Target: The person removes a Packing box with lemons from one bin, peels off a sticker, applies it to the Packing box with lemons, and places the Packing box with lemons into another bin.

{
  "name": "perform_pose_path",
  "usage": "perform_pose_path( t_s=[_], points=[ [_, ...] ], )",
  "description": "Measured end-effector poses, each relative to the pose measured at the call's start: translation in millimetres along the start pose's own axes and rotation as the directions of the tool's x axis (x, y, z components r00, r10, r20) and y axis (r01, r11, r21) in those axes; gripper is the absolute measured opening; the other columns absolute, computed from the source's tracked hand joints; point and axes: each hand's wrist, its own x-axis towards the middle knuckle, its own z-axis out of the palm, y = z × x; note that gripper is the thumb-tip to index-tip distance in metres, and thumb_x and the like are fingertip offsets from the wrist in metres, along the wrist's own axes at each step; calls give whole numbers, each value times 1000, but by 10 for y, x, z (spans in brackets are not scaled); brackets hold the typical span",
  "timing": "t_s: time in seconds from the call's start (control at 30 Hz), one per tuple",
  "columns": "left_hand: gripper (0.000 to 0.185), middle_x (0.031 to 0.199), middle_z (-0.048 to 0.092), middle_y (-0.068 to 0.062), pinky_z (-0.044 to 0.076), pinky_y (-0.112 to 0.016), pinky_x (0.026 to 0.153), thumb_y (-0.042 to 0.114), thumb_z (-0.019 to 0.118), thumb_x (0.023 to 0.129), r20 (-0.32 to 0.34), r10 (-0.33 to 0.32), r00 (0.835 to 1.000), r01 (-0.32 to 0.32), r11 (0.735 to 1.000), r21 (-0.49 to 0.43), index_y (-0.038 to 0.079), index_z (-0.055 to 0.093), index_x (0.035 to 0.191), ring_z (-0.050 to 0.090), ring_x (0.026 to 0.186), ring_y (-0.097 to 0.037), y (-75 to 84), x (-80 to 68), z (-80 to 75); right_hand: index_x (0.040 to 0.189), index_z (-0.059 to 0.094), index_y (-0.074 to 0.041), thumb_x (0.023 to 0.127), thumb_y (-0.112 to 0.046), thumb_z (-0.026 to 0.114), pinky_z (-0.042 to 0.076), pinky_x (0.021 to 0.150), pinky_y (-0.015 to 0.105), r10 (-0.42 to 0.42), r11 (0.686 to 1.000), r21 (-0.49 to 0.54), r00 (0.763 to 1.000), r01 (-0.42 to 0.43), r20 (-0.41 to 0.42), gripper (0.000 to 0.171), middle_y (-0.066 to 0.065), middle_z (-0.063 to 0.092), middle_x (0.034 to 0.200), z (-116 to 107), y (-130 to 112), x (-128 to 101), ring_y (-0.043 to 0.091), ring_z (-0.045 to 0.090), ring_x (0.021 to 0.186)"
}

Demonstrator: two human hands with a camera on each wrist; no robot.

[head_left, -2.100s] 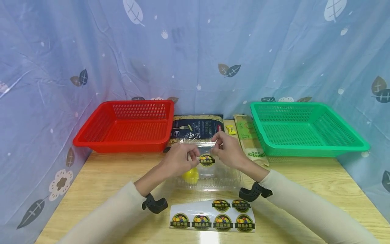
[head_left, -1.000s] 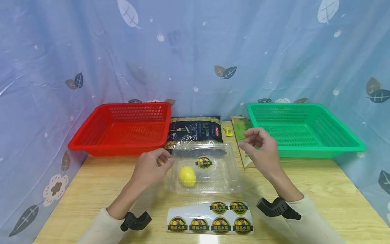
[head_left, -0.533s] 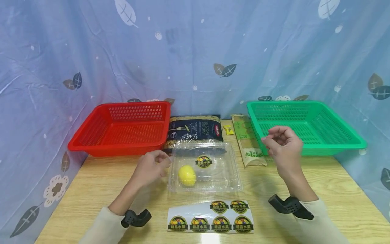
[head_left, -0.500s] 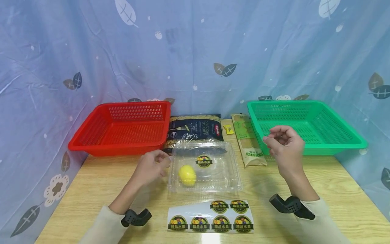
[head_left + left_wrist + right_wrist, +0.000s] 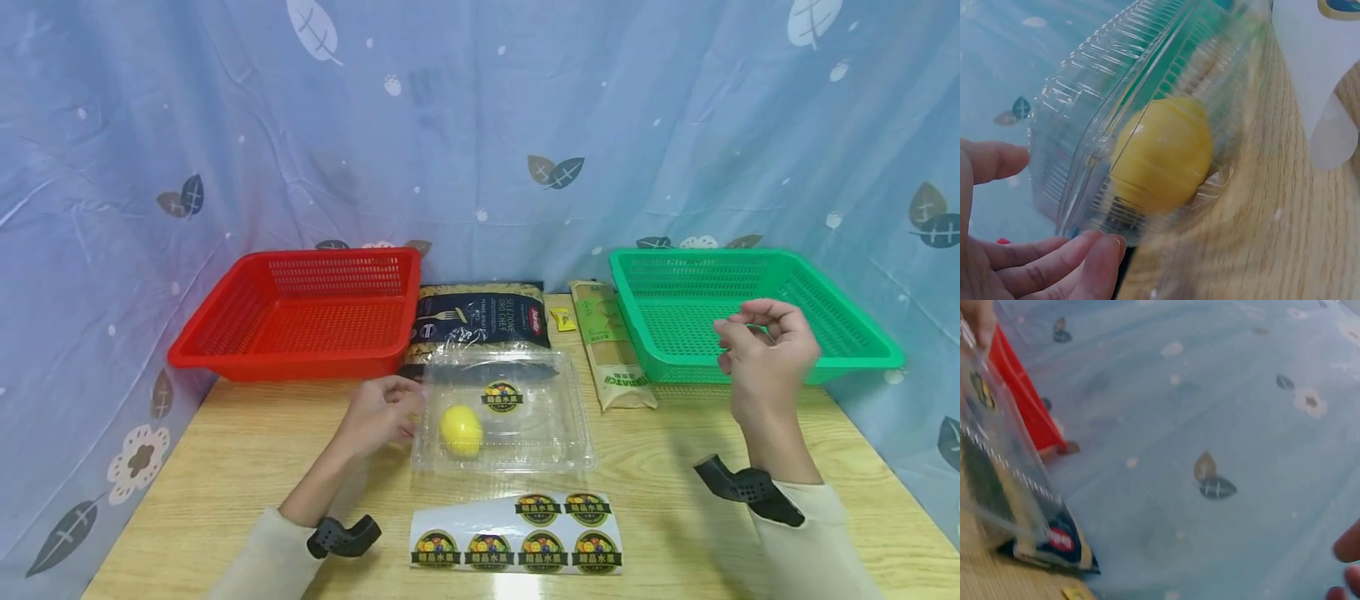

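Note:
A transparent plastic clamshell box (image 5: 536, 429) with a yellow lemon (image 5: 461, 432) inside sits mid-table. On its lid is a round black-and-gold sticker (image 5: 502, 397). My left hand (image 5: 382, 412) is at the box's left side, fingertips right at its edge. The left wrist view shows the lemon (image 5: 1163, 156) through the plastic, with the thumb and fingers apart. My right hand (image 5: 772, 354) is raised in front of the green basket, fingers loosely bent and holding nothing. Only its fingertips (image 5: 1350, 547) appear in the right wrist view.
A red basket (image 5: 300, 363) stands left, a green basket (image 5: 772, 372) right. Behind the box lie a pasta bag (image 5: 480, 317), a knife (image 5: 517, 372), a small yellow packet (image 5: 562, 319) and a green-and-tan package (image 5: 609, 342). A sticker sheet (image 5: 480, 517) lies in front.
Both hands have moved apart from above the lid. The right hand has travelled right to the green basket; the left has shifted to the box's left edge. The box stays put.

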Motion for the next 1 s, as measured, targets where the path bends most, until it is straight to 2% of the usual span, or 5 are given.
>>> perform_pose_path(
  t_s=[0.27,0.53,0.63,0.87,1.0],
  points=[
    [34,96,72,-14,61,-40,59,19,68,94,-6,-31,1000,30,998,-50,-2,64,120,67,62,-24,-20,19,41,94,55,-2,85,18,60,20,39,25,-68,988,116,966,99,-249,23,9,42,84,-196,97,236,16,30,40],
    [43,85,67,-9,57,-33,56,26,72,93,25,-79,997,81,992,-93,1,62,126,63,65,-20,-34,41,95,90,54,-5,90,13,48,24,44,19,-169,982,-17,846,186,-506,19,8,42,86,-411,57,328,17,29,46],
    [45,82,64,-7,56,-33,56,27,72,92,30,-80,996,82,992,-91,2,61,128,60,66,-18,-29,46,102,92,53,-5,90,11,45,24,45,19,-182,982,-59,816,179,-548,18,7,43,86,-471,42,363,16,29,48],
    [51,84,64,-8,58,-36,62,31,73,91,23,-66,998,67,996,-56,3,59,132,60,69,-19,-15,51,101,97,49,-8,94,8,46,22,45,22,-74,996,-4,795,90,-602,17,5,42,92,-599,84,446,17,19,48],
    [52,85,64,-8,56,-36,66,29,73,90,24,-61,998,62,997,-52,3,59,133,61,71,-21,-19,58,99,93,45,-8,93,11,44,27,55,19,-57,998,-30,749,49,-661,19,2,34,89,-728,235,543,13,21,59]
  ],
)
